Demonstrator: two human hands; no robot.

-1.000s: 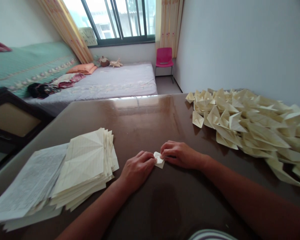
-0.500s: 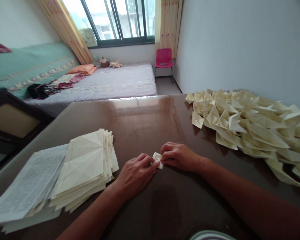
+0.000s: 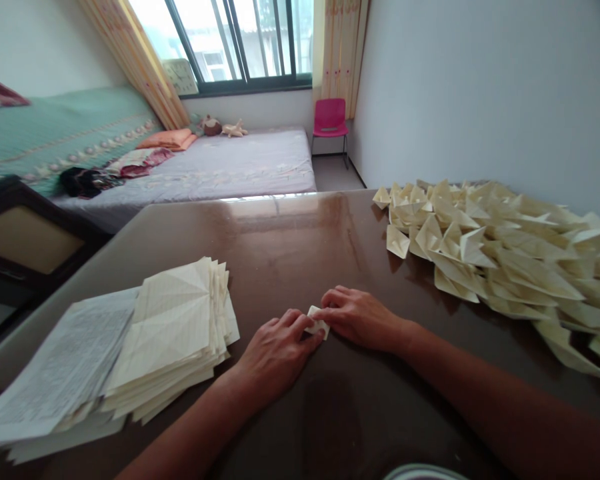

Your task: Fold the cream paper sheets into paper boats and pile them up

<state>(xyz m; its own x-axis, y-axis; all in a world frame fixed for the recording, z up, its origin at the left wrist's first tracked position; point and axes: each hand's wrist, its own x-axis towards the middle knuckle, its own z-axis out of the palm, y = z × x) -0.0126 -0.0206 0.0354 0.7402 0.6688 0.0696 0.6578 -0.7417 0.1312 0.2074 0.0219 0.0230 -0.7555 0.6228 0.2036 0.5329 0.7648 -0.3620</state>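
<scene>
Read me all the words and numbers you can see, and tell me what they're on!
No words or numbers can be read.
White sheets on the left: rows of print, too small and blurred.
Square clock by the window: face too blurred.
Folded paper: no writing I can make out.

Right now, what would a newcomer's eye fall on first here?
Probably the big heap of folded paper pieces spread over the right side of the brown table. Next, the small folded paper near the middle, with fingers of the left hand and right hand on it. Farther back, the bright pink chair stands before the curtain.
</scene>
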